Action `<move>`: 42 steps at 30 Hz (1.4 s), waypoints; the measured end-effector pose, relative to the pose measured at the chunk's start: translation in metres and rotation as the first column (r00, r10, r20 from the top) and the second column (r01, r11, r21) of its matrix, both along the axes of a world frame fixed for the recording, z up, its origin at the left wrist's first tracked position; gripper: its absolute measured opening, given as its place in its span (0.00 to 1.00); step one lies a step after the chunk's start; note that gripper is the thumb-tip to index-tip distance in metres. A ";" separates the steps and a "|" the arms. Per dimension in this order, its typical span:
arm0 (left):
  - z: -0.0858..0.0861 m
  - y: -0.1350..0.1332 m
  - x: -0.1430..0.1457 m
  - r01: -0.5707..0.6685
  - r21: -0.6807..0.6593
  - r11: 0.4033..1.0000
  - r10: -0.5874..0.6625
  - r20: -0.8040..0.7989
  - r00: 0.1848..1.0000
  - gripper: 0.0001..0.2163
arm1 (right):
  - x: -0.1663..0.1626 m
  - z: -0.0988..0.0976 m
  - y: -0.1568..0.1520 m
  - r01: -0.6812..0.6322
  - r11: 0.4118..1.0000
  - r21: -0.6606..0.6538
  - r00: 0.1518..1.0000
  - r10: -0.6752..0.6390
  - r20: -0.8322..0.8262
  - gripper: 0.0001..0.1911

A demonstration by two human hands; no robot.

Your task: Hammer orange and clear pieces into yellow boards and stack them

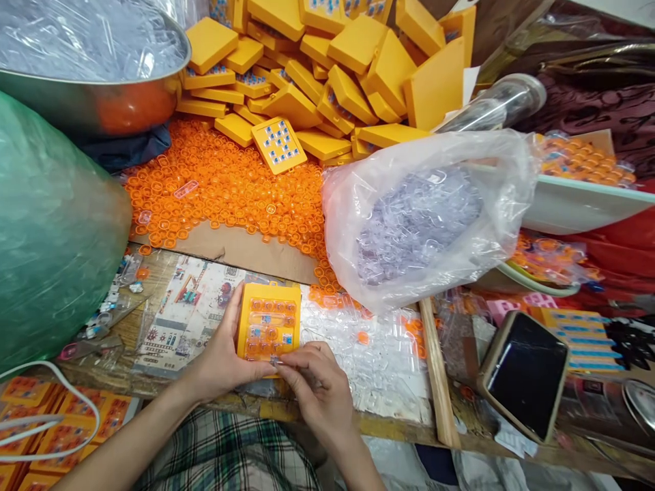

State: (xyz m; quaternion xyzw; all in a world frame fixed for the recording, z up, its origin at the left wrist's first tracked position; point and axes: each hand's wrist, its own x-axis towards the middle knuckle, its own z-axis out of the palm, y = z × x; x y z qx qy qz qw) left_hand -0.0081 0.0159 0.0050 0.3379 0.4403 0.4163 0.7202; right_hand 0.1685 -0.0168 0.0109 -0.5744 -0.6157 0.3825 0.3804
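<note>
My left hand [221, 361] grips the left edge of a yellow square plastic case [269, 326] that rests on the wooden work board. The case's face carries orange round caps and small blue parts. My right hand [318, 390] is at the case's lower edge, thumb and fingers pinched together on a small clear piece that I cannot make out well. Clear plastic caps [358, 348] lie scattered on the board just right of both hands.
A heap of orange caps [225, 191] lies beyond the case, with stacked yellow cases [327, 75] behind. A clear bag of transparent parts [419, 218] sits at right, a green bag [51, 232] at left, a phone [525, 372] at right, a metal bowl [92, 61] at top left.
</note>
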 end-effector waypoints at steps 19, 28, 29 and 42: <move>0.002 -0.003 0.013 -0.155 0.012 0.988 0.155 0.006 0.988 0.37 | -0.004 0.008 0.008 0.097 0.992 -0.076 0.977 -0.110 -0.184 0.11; 0.025 0.002 0.015 -0.035 -0.194 0.980 0.093 0.300 0.949 0.41 | 0.083 0.085 0.122 0.060 0.900 0.432 0.537 -0.393 0.746 0.12; 0.025 0.002 0.015 -0.021 -0.201 0.979 0.083 0.305 0.949 0.42 | 0.087 0.082 0.134 0.049 0.912 0.407 0.514 -0.373 0.772 0.14; 0.027 -0.001 0.013 0.013 -0.251 0.968 0.063 0.293 0.954 0.49 | 0.088 0.070 0.133 0.104 0.726 0.680 0.669 -0.557 0.492 0.10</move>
